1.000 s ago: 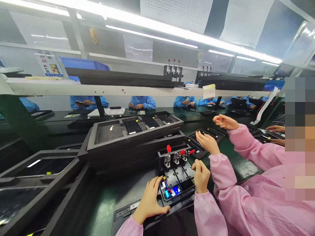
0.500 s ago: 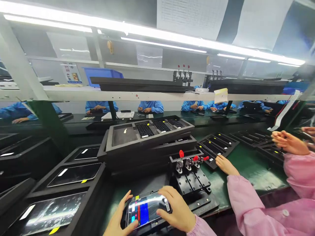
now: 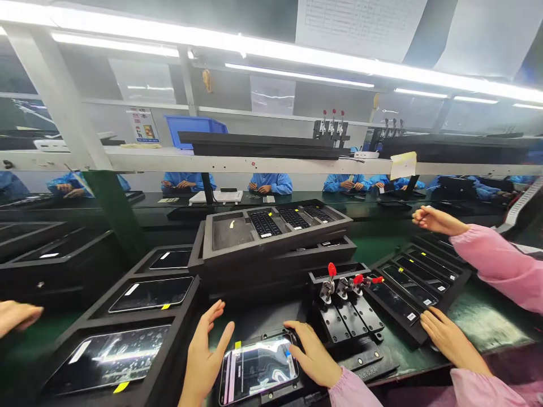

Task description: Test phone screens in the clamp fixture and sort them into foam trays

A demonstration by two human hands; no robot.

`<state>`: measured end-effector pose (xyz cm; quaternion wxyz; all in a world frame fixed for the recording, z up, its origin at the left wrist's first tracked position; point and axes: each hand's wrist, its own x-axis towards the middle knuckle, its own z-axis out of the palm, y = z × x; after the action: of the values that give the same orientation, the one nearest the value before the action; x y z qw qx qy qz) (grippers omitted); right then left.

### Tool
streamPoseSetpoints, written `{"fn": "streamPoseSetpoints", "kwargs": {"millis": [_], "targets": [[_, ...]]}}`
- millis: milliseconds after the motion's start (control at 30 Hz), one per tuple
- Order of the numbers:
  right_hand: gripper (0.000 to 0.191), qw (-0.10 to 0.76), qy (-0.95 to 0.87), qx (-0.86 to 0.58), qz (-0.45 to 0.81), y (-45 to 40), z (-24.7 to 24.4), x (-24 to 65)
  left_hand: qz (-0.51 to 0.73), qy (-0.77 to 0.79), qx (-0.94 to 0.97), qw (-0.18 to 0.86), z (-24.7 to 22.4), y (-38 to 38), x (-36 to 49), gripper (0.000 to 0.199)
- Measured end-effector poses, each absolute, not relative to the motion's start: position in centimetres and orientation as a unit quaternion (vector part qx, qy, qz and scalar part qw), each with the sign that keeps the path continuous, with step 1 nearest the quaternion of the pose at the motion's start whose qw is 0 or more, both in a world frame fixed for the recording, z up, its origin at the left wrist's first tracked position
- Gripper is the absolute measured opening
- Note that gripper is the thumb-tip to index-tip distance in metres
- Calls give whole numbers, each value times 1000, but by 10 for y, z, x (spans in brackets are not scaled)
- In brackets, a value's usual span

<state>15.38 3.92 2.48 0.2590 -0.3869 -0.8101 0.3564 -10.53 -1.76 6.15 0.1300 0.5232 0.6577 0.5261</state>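
A phone-sized screen point(image 3: 259, 370) lies face up, lit with a pale display, in a black fixture at the bottom centre. My left hand point(image 3: 207, 351) is raised at its left edge, thumb and fingers spread, holding nothing. At the screen's right end, my right hand point(image 3: 314, 355) rests with its fingers apart over the edge and upper corner. Just to the right stands a black clamp fixture point(image 3: 350, 319) with red-tipped toggle levers. What lies under my right palm is hidden.
Foam trays with screens stand at left point(image 3: 186, 316); stacked foam trays point(image 3: 271, 257) rise behind the fixture. On the right, a co-worker's hand point(image 3: 452, 339) touches a tray of screens point(image 3: 418, 333), the other hand raised. Another hand point(image 3: 19, 316) shows at far left.
My left hand has let go of the screen and opened. The display changed from coloured bars to a pale picture. The co-worker's tray is nearer, and a hand appeared at far left. The view has shifted.
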Motion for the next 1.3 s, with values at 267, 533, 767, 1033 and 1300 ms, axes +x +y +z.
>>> {"fn": "streamPoseSetpoints", "kwargs": {"millis": [267, 533, 767, 1033, 1300], "targets": [[67, 153, -856, -384, 311, 43, 31, 146, 539, 630, 542, -134, 125, 29, -113, 39], [68, 134, -856, -385, 316, 45, 28, 146, 519, 660, 501, -209, 140, 52, -137, 14], [77, 161, -846, -381, 335, 47, 36, 143, 563, 637, 497, -176, 145, 74, -156, 17], [114, 50, -948, -179, 257, 46, 56, 93, 605, 646, 453, -107, 133, 0, -130, 27], [109, 0, -973, -168, 156, 42, 53, 54, 646, 649, 399, 52, 54, -71, -110, 33]]}}
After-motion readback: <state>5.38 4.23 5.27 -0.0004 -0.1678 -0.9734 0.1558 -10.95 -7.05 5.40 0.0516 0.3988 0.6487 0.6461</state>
